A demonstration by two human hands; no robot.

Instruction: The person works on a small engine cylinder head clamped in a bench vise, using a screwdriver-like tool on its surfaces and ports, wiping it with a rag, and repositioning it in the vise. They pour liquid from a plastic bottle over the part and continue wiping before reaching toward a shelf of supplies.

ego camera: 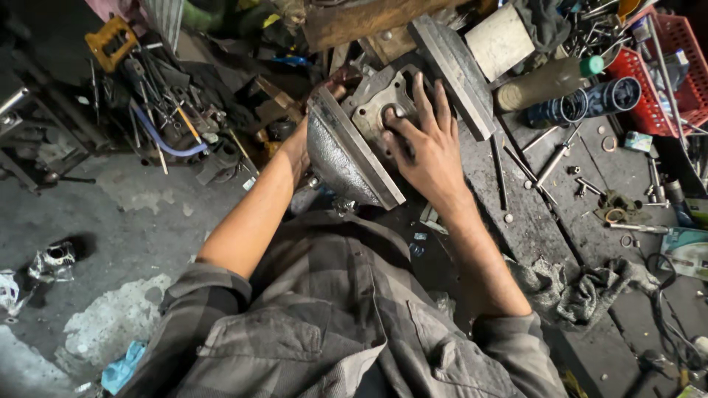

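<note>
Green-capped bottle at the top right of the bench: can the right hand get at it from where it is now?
Probably yes. The right hand lies flat on the metal part in the vise, holding nothing. The bottle lies on top of the clutter beyond the far vise jaw, uncovered, so the hand would only have to lift over that jaw.

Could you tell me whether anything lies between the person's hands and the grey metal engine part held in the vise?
Nothing visible does. The right hand already lies flat on the engine part, fingers spread over its face. The left hand reaches behind the near vise jaw, which hides most of it, so its contact cannot be seen.
</note>
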